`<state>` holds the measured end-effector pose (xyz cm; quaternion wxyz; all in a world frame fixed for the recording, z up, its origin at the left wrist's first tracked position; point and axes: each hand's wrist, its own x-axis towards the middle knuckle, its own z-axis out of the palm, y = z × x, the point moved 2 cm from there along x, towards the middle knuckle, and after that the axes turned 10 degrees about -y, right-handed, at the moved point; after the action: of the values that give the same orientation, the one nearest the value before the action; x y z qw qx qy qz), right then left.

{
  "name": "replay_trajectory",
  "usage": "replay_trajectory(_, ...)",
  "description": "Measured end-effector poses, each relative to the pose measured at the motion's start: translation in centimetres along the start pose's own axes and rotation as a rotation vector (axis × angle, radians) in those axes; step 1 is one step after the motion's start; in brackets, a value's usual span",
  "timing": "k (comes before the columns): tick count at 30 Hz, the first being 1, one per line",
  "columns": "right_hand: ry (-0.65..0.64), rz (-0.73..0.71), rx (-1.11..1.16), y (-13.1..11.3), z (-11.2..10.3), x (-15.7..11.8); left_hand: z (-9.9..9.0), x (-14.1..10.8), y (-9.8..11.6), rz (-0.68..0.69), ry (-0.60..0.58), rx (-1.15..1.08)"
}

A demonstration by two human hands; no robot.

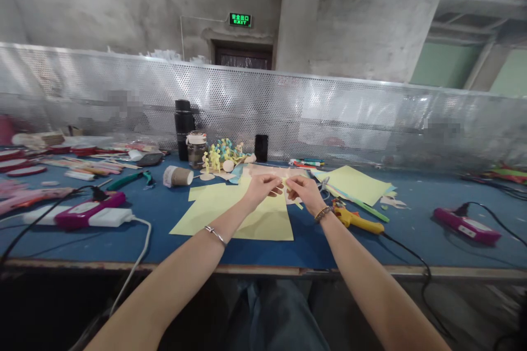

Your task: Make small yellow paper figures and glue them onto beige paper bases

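Observation:
My left hand [262, 188] and my right hand [303, 191] meet fingertip to fingertip above the yellow paper sheets [247, 225]. Both are closed in a pinch. Between them shows a small piece of yellow paper [284, 181], mostly covered by the fingers, so its shape is unclear. A narrow yellow strip [299, 205] lies just below my right hand. Scissors [325, 186] rest beside my right wrist, partly hidden. Behind my hands lies pinkish paper [274, 170], near a cluster of small yellow and blue paper figures [222, 156].
A yellow glue gun [360, 223] and a second stack of yellow paper [356, 184] lie at right. Leftward are a paper cup [178, 176], green pliers [128, 180] and a purple power strip [88, 211]. A black flask [184, 129], glass jar [197, 151] and phone [261, 147] stand by the perforated metal screen [349, 115].

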<state>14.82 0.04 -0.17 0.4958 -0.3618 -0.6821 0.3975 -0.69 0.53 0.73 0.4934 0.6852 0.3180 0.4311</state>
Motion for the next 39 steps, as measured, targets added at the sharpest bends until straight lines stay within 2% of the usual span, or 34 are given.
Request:
replay_trajectory(13,-0.045,0.026,0.078,-0.06,0.16,-0.07,-0.07,-0.04,0.15,0.015,0.027,0.012)
replay_trajectory(23,-0.031,0.022,0.035,-0.11,0.16,-0.11,-0.06,-0.03,0.00,0.017,-0.004,0.006)
replay_trajectory(33,-0.033,0.033,0.130,-0.27,0.20,-0.21,-0.17,-0.01,0.06,0.014,0.000,0.001)
replay_trajectory(39,-0.017,0.035,0.065,-0.31,0.04,-0.14,-0.25,0.00,0.02,0.020,0.010,0.000)
